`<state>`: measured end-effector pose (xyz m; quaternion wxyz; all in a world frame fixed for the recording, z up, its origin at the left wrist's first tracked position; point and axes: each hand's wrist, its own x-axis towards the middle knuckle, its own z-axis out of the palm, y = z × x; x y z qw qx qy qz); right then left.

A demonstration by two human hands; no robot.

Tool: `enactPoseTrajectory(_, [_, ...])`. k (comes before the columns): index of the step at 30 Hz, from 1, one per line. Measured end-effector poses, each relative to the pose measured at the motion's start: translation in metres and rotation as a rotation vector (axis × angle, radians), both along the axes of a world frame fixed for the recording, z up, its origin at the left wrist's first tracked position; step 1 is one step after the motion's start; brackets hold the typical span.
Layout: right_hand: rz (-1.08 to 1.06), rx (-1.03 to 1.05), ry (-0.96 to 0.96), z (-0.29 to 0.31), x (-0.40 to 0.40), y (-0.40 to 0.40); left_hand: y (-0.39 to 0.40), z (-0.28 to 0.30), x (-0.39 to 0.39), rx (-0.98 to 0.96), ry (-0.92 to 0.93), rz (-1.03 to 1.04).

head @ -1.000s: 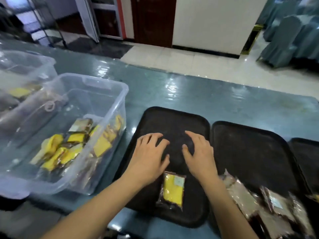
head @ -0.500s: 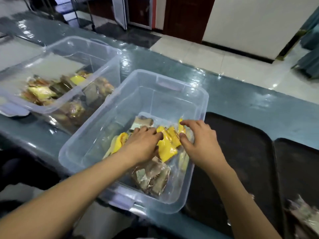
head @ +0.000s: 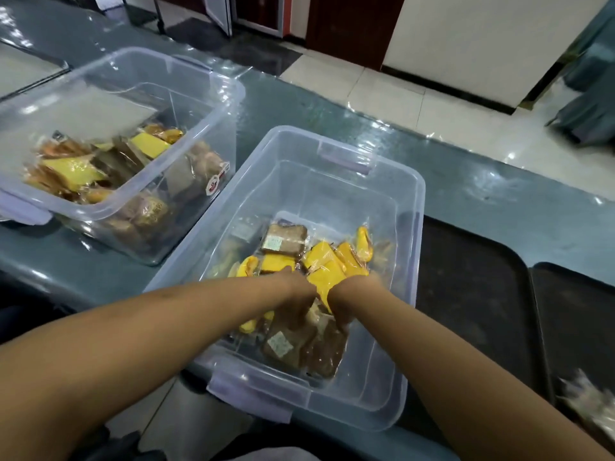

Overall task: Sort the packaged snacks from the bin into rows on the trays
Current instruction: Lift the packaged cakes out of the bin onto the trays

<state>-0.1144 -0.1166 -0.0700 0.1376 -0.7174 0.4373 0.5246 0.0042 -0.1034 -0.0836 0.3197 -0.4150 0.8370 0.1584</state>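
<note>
The clear plastic bin (head: 414, 201) in front of me holds yellow snack packets (head: 346, 257) and brown snack packets (head: 284, 242). Both of my hands reach down into it at the near end of the pile. My left hand (head: 294, 302) and my right hand (head: 342, 309) are side by side, fingers pointing down among brown packets (head: 286, 344). A yellow packet (head: 324, 281) stands between the two wrists. The fingertips are hidden, so I cannot tell what either hand holds. Two black trays (head: 466, 294) (head: 572, 314) lie to the right of the bin.
A second clear bin (head: 216, 104) with more mixed packets stands at the left on the teal table (head: 332, 121). Blurred brown packets (head: 592, 404) lie on the far-right tray's near end. Tiled floor and covered chairs are beyond the table.
My view swung left from the trays to the bin. Both hands left the tray, moved into the bin and have pushed deeper among the packets.
</note>
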Motion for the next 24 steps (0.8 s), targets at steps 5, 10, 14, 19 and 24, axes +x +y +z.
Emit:
enactPoseTrajectory(5, [-0.078, 0.048, 0.021, -0.024, -0.004, -0.006, -0.048, 0.019, 0.043, -0.095, 0.175, 0.287])
enactPoseTrajectory(10, [-0.132, 0.058, -0.055, -0.026, -0.006, -0.010, -0.105, 0.000, 0.058, -0.200, 0.113, 0.396])
enactPoseTrajectory(14, [-0.149, -0.055, -0.188, -0.012, -0.009, -0.012, -0.120, -0.030, 0.053, -0.095, 0.112, 0.463])
enactPoseTrajectory(19, [-0.325, -0.253, -0.485, 0.031, -0.021, -0.019, -0.121, -0.035, 0.047, -0.155, 0.207, 0.469])
enactPoseTrajectory(24, [-0.525, -0.501, -0.800, 0.071, -0.045, -0.019, -0.116, -0.030, 0.043, -0.154, 0.304, 0.453])
